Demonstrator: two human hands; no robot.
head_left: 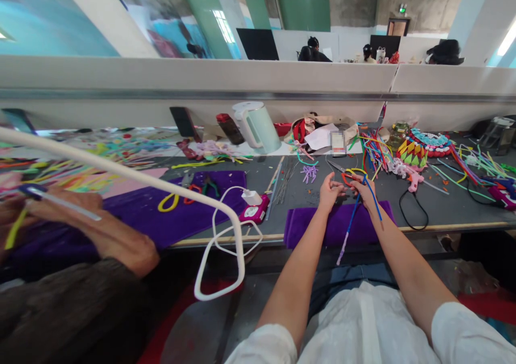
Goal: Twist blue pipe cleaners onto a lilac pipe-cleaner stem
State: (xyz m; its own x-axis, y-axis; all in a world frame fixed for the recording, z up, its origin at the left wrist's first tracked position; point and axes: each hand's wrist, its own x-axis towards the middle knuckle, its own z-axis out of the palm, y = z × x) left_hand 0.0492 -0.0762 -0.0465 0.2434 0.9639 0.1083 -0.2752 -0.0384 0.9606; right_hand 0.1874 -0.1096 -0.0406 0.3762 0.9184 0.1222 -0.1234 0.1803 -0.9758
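My right hand (366, 191) is closed on a bent blue pipe cleaner (355, 211), which hangs down in two legs. The longer leg ends in a pale purple tip below the table edge. Just left of it, my left hand (329, 193) has its fingers drawn together; whatever they may pinch is too small to make out. Scissors (337, 166) with orange and yellow handles lie at the fingertips, their handles partly covered by my right hand. Both hands are above a folded purple towel (306, 224) at the table's front edge.
Beyond my hands are purple curled pieces (309, 173) and thin wires (287, 175). A pink glue gun (414, 180) lies right, near bundled pipe cleaners (377, 151). A kettle (258, 127) stands behind. Left, a white lamp arm (161, 184) crosses before a co-worker's arm (116, 232).
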